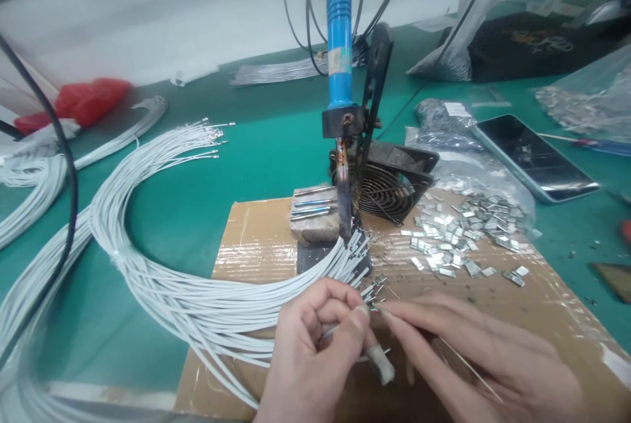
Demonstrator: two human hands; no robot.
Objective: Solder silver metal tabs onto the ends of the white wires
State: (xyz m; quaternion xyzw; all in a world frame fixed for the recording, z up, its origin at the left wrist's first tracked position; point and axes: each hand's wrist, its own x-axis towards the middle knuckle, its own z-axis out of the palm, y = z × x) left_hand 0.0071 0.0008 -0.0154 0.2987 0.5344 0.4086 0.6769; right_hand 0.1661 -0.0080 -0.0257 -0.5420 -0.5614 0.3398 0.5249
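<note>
At lower centre the left hand [315, 337] pinches one white wire [340, 328] from the bundle while the right hand [473, 351] nips its metal terminal [375, 307]; slack fingers could drop it beneath the mounted soldering iron [344, 193].

left hand [315, 344] pinching, right hand [473, 351] fingertips extended

The light is bright and even over my bench [256, 147], and it seems to come from above. Shadows are soft and small. The tape on the cardboard [246, 245] shines with white glare. The phone [535, 157] screen shines too. My hands [315, 351] look a bit blurry. The far right corner is fuzzy. The wires [162, 278] at the left edge bend and smear.
</note>
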